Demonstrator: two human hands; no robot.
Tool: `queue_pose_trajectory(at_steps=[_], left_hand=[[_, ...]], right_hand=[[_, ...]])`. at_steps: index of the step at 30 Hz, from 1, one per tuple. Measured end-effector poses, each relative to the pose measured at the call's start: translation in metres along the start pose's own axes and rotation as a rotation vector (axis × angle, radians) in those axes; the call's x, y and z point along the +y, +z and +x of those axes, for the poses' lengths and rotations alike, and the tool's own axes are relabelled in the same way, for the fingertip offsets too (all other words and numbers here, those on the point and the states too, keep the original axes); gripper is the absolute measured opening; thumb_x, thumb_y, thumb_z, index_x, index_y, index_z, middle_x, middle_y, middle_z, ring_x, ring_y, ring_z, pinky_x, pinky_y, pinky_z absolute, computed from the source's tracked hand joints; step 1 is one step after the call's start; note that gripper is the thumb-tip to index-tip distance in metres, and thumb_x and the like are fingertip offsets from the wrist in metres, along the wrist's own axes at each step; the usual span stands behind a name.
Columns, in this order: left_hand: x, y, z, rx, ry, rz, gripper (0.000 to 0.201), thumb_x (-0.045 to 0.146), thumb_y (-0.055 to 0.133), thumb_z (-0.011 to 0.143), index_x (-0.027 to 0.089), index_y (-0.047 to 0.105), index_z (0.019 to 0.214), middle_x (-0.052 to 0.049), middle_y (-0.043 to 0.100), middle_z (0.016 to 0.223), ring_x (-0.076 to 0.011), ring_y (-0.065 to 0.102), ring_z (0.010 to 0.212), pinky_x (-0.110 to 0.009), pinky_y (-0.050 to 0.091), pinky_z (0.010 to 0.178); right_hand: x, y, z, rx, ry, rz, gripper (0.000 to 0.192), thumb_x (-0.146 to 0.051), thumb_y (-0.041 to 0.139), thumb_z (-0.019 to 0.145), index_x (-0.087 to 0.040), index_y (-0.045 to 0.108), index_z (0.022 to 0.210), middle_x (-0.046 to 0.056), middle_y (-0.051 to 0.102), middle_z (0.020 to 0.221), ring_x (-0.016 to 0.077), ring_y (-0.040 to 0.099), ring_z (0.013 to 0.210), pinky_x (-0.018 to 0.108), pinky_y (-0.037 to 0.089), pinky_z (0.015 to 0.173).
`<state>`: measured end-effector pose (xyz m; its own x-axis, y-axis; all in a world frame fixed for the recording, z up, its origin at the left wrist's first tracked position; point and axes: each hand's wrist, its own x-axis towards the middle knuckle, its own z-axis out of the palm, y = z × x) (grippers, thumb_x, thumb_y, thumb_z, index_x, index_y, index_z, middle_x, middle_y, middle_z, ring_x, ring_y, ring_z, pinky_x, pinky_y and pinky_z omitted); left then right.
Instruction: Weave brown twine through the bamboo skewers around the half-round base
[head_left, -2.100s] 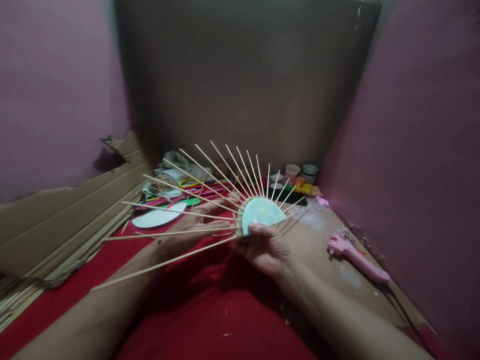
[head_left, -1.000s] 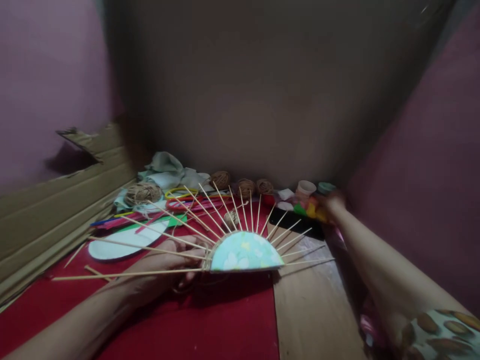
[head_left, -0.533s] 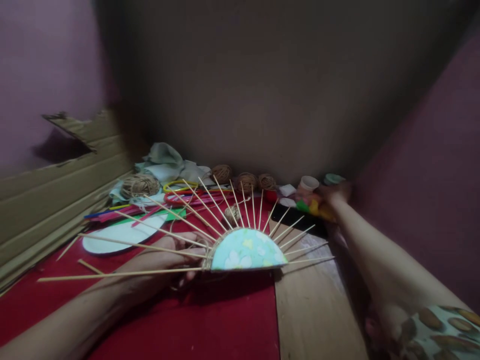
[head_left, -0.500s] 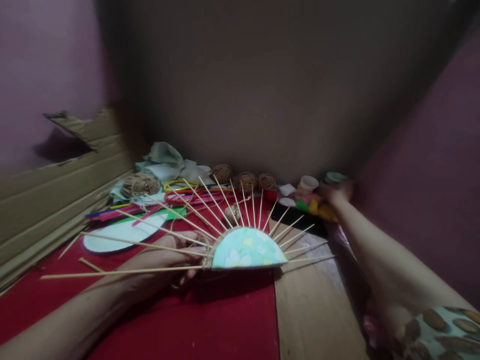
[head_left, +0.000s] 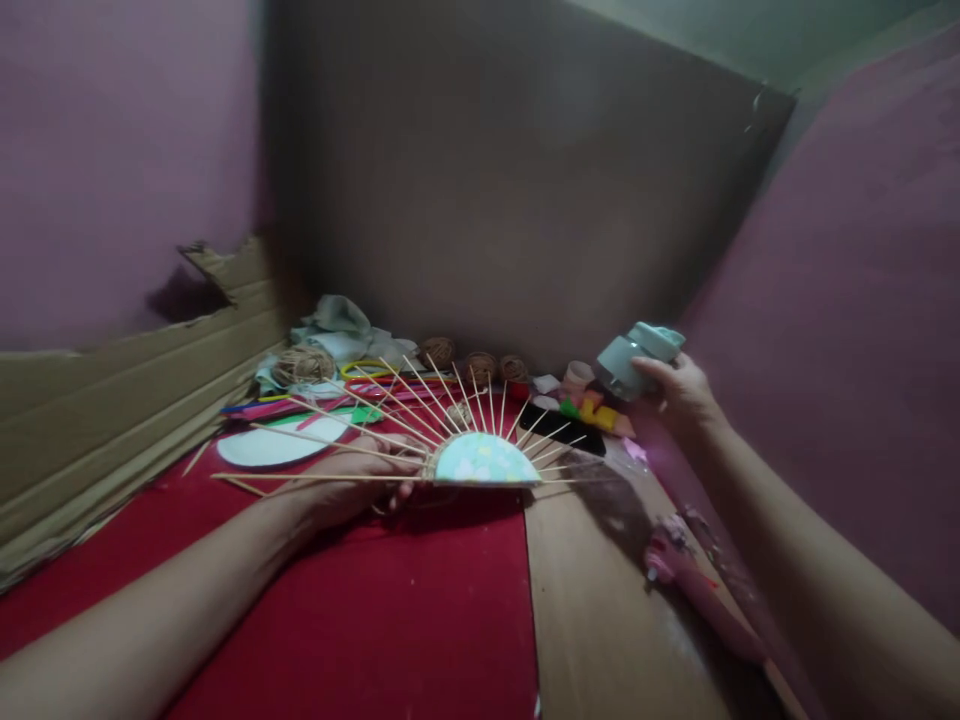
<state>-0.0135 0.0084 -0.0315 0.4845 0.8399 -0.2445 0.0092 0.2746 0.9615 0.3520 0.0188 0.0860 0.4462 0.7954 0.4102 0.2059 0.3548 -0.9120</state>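
Observation:
My left hand (head_left: 367, 470) is closed on the left edge of a sunburst-shaped craft piece (head_left: 484, 460). Its half-round base has pale floral cloth, and thin wooden sticks fan out from the curved side. Twine wraps the edge by my fingers, which are partly hidden behind the piece. At the back right, my right hand (head_left: 679, 390) grips a pale blue-green jar-like object (head_left: 637, 358), raised and tilted; its exact kind is unclear. A pink glue gun (head_left: 675, 560) lies below my right forearm.
Twine balls (head_left: 304, 366), coloured pipe cleaners (head_left: 375, 385) and pale cloth (head_left: 337, 320) line the back. A white oval piece (head_left: 277, 442) lies left. A black phone-like slab (head_left: 562, 428) lies beyond the stick tips. Cardboard (head_left: 150, 390) stands at the left wall.
My right hand has lifted the pale blue-green object from the back right corner. My left hand still holds the sunburst piece. The view has tilted up, and the glue gun now shows more fully.

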Motion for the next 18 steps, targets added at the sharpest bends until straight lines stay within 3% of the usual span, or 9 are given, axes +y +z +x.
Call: queue_pose_trajectory(at_steps=[2, 5, 9, 14, 18], left_hand=[[-0.002, -0.002, 0.001, -0.010, 0.015, -0.011, 0.034, 0.032, 0.071, 0.070, 0.010, 0.060, 0.093, 0.000, 0.058, 0.055, -0.0086, 0.047, 0.044, -0.019, 0.031, 0.043], [-0.005, -0.005, 0.002, -0.037, 0.029, -0.020, 0.034, 0.031, 0.071, 0.070, 0.012, 0.060, 0.096, 0.000, 0.060, 0.061, -0.0080, 0.047, 0.046, -0.019, 0.030, 0.044], [-0.006, -0.003, -0.001, -0.067, 0.068, -0.014, 0.030, 0.029, 0.070, 0.071, 0.011, 0.061, 0.093, -0.001, 0.060, 0.064, -0.0070, 0.046, 0.047, -0.019, 0.029, 0.045], [-0.003, 0.002, -0.009, -0.081, 0.127, -0.004, 0.026, 0.028, 0.069, 0.072, 0.008, 0.062, 0.088, -0.001, 0.058, 0.062, -0.0072, 0.046, 0.049, -0.019, 0.032, 0.047], [-0.002, 0.003, -0.013, -0.085, 0.140, -0.006, 0.020, 0.024, 0.067, 0.072, 0.009, 0.064, 0.085, -0.001, 0.059, 0.062, -0.0072, 0.047, 0.049, -0.020, 0.035, 0.048]], right_hand=[[-0.014, 0.002, -0.026, -0.089, 0.016, 0.107, 0.048, -0.024, 0.072, 0.055, -0.019, 0.055, 0.099, 0.007, 0.063, 0.100, 0.0219, 0.063, 0.084, 0.034, 0.054, 0.071], [-0.034, 0.004, -0.064, -0.186, -0.009, 0.067, 0.040, -0.028, 0.066, 0.059, -0.020, 0.058, 0.098, 0.007, 0.064, 0.100, 0.0226, 0.062, 0.087, 0.035, 0.053, 0.075], [-0.052, 0.006, -0.106, -0.191, -0.103, -0.030, 0.031, -0.029, 0.061, 0.060, -0.023, 0.060, 0.090, 0.006, 0.064, 0.096, 0.0233, 0.059, 0.091, 0.035, 0.052, 0.077], [-0.058, 0.011, -0.144, -0.248, -0.100, 0.014, 0.038, -0.021, 0.061, 0.053, -0.022, 0.059, 0.091, 0.006, 0.064, 0.094, 0.0252, 0.060, 0.093, 0.035, 0.052, 0.078], [-0.052, -0.004, -0.173, -0.292, -0.044, 0.070, 0.044, -0.028, 0.070, 0.055, -0.023, 0.059, 0.098, 0.006, 0.065, 0.092, 0.0255, 0.061, 0.089, 0.037, 0.053, 0.074]])
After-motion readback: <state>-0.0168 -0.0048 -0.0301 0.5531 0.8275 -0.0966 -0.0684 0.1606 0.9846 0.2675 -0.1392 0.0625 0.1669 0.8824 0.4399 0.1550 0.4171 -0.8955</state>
